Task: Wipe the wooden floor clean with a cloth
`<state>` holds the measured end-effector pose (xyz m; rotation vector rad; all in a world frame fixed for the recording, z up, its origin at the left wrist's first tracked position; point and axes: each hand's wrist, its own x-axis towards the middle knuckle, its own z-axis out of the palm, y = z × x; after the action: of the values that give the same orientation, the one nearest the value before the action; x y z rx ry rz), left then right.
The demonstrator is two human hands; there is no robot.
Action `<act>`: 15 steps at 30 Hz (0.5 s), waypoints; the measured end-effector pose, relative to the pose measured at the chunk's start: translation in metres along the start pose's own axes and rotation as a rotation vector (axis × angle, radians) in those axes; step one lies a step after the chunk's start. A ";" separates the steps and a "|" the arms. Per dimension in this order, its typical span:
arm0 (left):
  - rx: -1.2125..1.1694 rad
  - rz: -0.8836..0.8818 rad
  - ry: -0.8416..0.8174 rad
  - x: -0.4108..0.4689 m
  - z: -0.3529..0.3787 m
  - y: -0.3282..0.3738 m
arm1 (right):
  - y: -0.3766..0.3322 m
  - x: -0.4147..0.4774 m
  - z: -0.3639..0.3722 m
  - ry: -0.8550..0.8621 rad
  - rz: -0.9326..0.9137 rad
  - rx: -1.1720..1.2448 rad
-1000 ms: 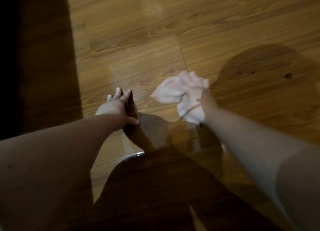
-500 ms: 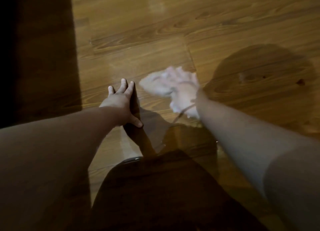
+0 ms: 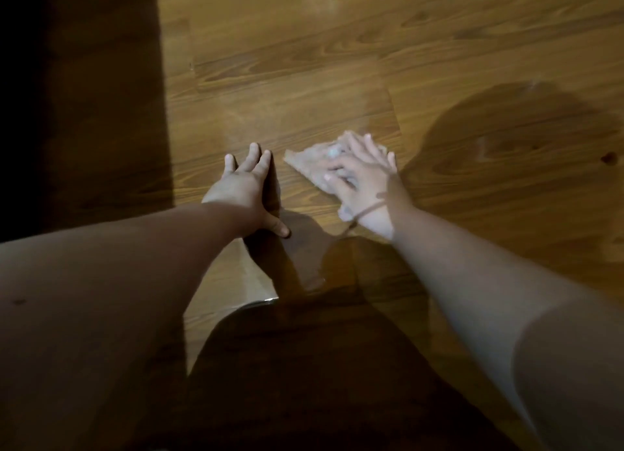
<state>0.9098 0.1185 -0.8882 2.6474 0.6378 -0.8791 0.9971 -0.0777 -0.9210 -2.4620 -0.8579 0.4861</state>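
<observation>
A pale cloth (image 3: 305, 163) lies spread on the wooden floor (image 3: 304, 62), mostly covered by my right hand (image 3: 363, 180). That hand lies flat on the cloth with its fingers spread, pressing it down; the hand is motion-blurred. A thin band circles the right wrist. My left hand (image 3: 244, 187) rests flat on the bare floor just left of the cloth, fingers straight, thumb out to the right, holding nothing.
A deep shadow (image 3: 84, 96) covers the floor on the left. A rounded shadow (image 3: 523, 140) falls right of the cloth, and my own shadow (image 3: 304, 366) darkens the boards near me. A shiny wet-looking patch (image 3: 314, 265) glints between my arms.
My right hand swept the cloth leftward toward my left hand and now lies flat on top of it with fingers spread. The left hand stayed planted.
</observation>
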 end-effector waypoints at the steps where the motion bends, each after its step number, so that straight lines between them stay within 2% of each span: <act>1: -0.002 0.000 0.002 0.000 0.001 -0.001 | 0.010 0.001 -0.009 0.016 0.059 -0.021; 4: -0.008 -0.002 -0.009 0.001 0.000 -0.001 | 0.060 -0.013 -0.051 0.230 0.319 -0.085; 6: 0.008 -0.009 -0.005 0.000 0.001 -0.001 | 0.081 -0.033 -0.081 0.368 0.566 -0.011; 8: 0.018 -0.021 0.006 -0.003 0.002 -0.001 | 0.078 -0.047 -0.080 0.295 0.754 -0.012; 10: -0.011 -0.027 0.025 -0.007 0.006 -0.001 | 0.054 -0.050 -0.056 0.132 0.637 -0.188; 12: -0.060 -0.039 0.051 -0.016 0.013 0.001 | 0.008 -0.060 -0.031 -0.019 0.435 -0.231; 15: -0.103 -0.061 0.106 -0.031 0.025 0.003 | -0.046 -0.091 -0.008 0.110 -0.139 -0.294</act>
<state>0.8766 0.0958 -0.8881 2.6076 0.7716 -0.7049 0.9115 -0.1079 -0.8735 -2.6369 -1.1131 0.1833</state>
